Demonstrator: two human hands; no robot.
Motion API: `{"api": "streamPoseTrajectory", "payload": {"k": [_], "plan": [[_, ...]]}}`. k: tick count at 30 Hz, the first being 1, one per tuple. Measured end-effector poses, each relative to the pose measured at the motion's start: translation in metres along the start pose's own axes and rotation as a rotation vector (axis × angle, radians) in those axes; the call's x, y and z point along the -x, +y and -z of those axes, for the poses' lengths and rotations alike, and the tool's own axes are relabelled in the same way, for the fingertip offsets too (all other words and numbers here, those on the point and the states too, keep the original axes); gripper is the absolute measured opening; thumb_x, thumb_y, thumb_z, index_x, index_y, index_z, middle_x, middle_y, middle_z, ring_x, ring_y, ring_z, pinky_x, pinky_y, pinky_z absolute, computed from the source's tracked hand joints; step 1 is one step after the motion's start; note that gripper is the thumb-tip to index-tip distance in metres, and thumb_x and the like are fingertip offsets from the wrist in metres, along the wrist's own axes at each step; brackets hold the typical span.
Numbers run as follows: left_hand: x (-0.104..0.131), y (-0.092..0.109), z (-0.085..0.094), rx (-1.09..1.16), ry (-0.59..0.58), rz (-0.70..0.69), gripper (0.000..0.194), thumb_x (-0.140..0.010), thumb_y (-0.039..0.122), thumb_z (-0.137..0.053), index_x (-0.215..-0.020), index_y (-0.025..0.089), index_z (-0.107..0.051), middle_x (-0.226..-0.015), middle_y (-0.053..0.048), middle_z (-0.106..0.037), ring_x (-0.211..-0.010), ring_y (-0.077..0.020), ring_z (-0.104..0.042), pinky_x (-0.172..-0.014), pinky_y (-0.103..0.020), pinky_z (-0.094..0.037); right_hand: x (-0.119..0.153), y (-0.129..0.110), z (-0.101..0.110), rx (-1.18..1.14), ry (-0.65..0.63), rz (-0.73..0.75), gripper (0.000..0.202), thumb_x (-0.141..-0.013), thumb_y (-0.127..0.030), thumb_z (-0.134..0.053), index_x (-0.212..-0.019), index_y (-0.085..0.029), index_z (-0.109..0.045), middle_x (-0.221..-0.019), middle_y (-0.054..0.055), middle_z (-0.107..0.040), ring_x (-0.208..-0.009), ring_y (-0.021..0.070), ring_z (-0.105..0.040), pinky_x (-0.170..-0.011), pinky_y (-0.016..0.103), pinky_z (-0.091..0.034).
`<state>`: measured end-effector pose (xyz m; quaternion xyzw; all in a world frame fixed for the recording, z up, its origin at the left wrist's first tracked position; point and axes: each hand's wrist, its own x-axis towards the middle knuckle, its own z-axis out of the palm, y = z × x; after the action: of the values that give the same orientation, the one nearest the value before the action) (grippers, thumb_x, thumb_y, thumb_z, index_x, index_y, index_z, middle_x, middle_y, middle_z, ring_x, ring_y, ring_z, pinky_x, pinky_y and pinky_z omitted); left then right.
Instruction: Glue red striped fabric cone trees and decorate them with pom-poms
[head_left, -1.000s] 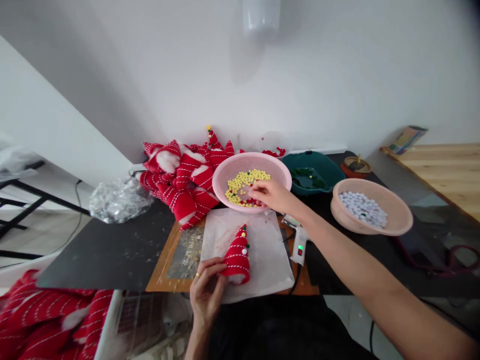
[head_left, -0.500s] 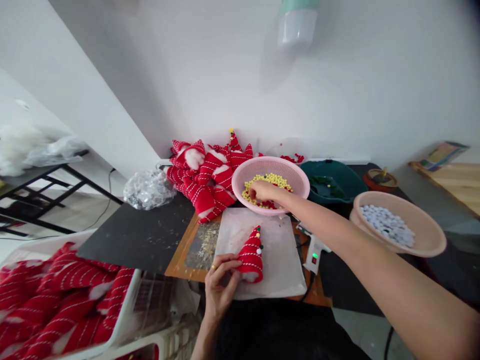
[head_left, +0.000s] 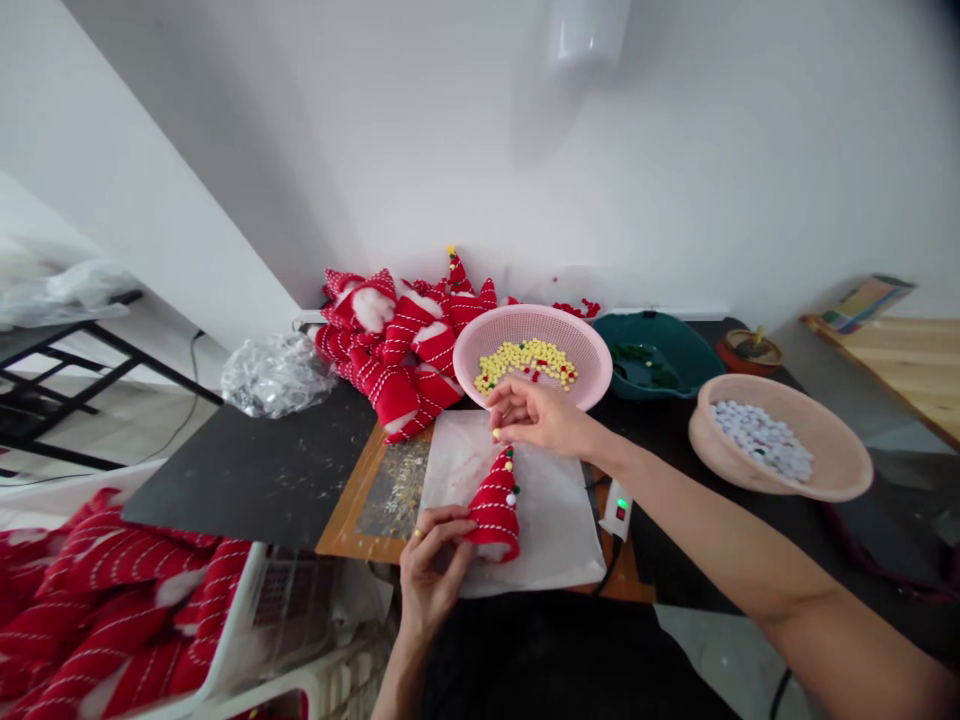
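Observation:
A small red stuffed cone with white dashed stripes [head_left: 495, 510] lies on a white sheet [head_left: 555, 530], its tip pointing away from me. Green, yellow and white pompoms run along its right side. My left hand [head_left: 435, 565] pinches the cone's lower left edge between thumb and fingers. Just above the tip, my right hand [head_left: 536, 418] holds a yellow pompom [head_left: 496, 435] at its fingertips. Behind that hand stands a pink mesh basket [head_left: 469, 345] with many yellow pompoms and a few red ones.
Red striped stuffed pieces [head_left: 397, 390] are heaped against the wall, beside a crumpled clear plastic bag [head_left: 277, 375]. To the right are a teal basin [head_left: 697, 350], a basket of white pompoms [head_left: 840, 450] and a white glue gun [head_left: 616, 510]. A white crate [head_left: 247, 600] of red pieces stands at lower left.
My right hand has come out of the pink basket toward me with a yellow pompom and now hovers above the cone's tip. My left hand keeps its hold on the cone.

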<state>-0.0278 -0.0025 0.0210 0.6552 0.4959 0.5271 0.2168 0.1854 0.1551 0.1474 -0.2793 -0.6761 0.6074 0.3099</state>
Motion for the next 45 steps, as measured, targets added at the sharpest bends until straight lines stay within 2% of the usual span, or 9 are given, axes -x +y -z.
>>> {"api": "streamPoseTrajectory", "payload": {"k": [7, 12, 22, 28, 32, 35, 37, 41, 45], "plan": [[0.000, 0.001, -0.002, 0.002, 0.007, 0.011, 0.015, -0.091, 0.018, -0.064, -0.100, 0.025, -0.075, -0.106, -0.008, -0.071, -0.097, -0.0215, -0.069, -0.084, -0.035, -0.056, 0.013, 0.022, -0.030, 0.211, -0.125, -0.007, 0.031, -0.082, -0.008, -0.066, -0.110, -0.021, -0.059, -0.090, 0.000, -0.072, -0.083, 0.0161, -0.069, -0.079, 0.030, -0.053], [0.000, 0.004, -0.001, -0.006, 0.012, 0.016, 0.013, -0.091, 0.020, -0.065, -0.098, 0.023, -0.075, -0.105, -0.009, -0.071, -0.096, -0.0217, -0.069, -0.084, -0.036, -0.057, 0.016, 0.024, -0.041, 0.376, -0.196, -0.002, 0.037, -0.083, -0.003, -0.061, -0.114, -0.022, -0.061, -0.091, 0.000, -0.075, -0.083, 0.0166, -0.070, -0.081, 0.030, -0.053], [-0.002, 0.006, -0.002, 0.002, 0.021, 0.017, 0.015, -0.090, 0.018, -0.065, -0.098, 0.024, -0.076, -0.104, -0.008, -0.071, -0.095, -0.0217, -0.070, -0.085, -0.035, -0.056, 0.017, 0.031, -0.049, 0.568, -0.204, 0.090, 0.035, -0.084, -0.003, -0.060, -0.114, -0.022, -0.066, -0.093, 0.001, -0.077, -0.091, 0.0195, -0.070, -0.088, 0.031, -0.050], [0.000, 0.005, -0.002, 0.014, 0.017, 0.015, 0.015, -0.090, 0.018, -0.065, -0.099, 0.024, -0.076, -0.105, -0.007, -0.071, -0.096, -0.0212, -0.069, -0.085, -0.035, -0.056, 0.025, 0.027, -0.048, 0.738, -0.222, 0.141, 0.027, -0.093, -0.013, -0.060, -0.114, -0.025, -0.072, -0.105, 0.005, -0.074, -0.095, 0.0219, -0.069, -0.088, 0.034, -0.051], [0.000, 0.004, -0.002, 0.018, 0.017, 0.024, 0.014, -0.091, 0.019, -0.065, -0.100, 0.024, -0.076, -0.106, -0.007, -0.070, -0.096, -0.0213, -0.069, -0.085, -0.035, -0.056, 0.018, 0.003, -0.020, 0.746, -0.076, 0.192, 0.026, -0.096, -0.017, -0.058, -0.118, -0.023, -0.071, -0.107, 0.006, -0.073, -0.092, 0.0201, -0.068, -0.087, 0.033, -0.051], [0.001, 0.003, -0.002, 0.019, 0.010, 0.030, 0.013, -0.091, 0.021, -0.065, -0.099, 0.023, -0.074, -0.106, -0.008, -0.070, -0.098, -0.0221, -0.069, -0.086, -0.035, -0.055, -0.001, -0.009, 0.022, 0.750, 0.120, 0.136, 0.023, -0.096, -0.022, -0.059, -0.116, -0.023, -0.071, -0.109, 0.005, -0.074, -0.088, 0.0190, -0.068, -0.080, 0.031, -0.051], [0.001, 0.002, -0.002, 0.021, 0.008, 0.040, 0.016, -0.092, 0.021, -0.064, -0.106, 0.022, -0.072, -0.106, -0.008, -0.070, -0.098, -0.0222, -0.068, -0.086, -0.034, -0.055, -0.018, -0.010, 0.054, 0.826, 0.214, 0.050, 0.022, -0.098, -0.024, -0.057, -0.115, -0.020, -0.070, -0.112, 0.008, -0.074, -0.095, 0.0201, -0.069, -0.081, 0.030, -0.051], [0.001, 0.002, 0.000, -0.028, -0.043, 0.069, 0.041, -0.094, 0.021, -0.061, -0.135, 0.026, -0.061, -0.111, -0.008, -0.066, -0.102, -0.0221, -0.066, -0.086, -0.033, -0.054, -0.044, 0.002, 0.098, 0.987, 0.142, -0.141, 0.019, -0.095, -0.014, -0.057, -0.107, -0.015, -0.073, -0.106, 0.010, -0.077, -0.093, 0.0208, -0.071, -0.078, 0.028, -0.050], [-0.002, 0.003, 0.003, -0.123, -0.152, 0.025, 0.040, -0.096, 0.022, -0.056, -0.134, 0.032, -0.065, -0.115, -0.007, -0.061, -0.107, -0.0227, -0.062, -0.092, -0.035, -0.052, -0.059, 0.019, 0.097, 1.081, -0.029, -0.276, 0.006, -0.090, -0.014, -0.069, -0.090, -0.015, -0.074, -0.094, 0.007, -0.077, -0.085, 0.0204, -0.071, -0.076, 0.029, -0.052]]}}
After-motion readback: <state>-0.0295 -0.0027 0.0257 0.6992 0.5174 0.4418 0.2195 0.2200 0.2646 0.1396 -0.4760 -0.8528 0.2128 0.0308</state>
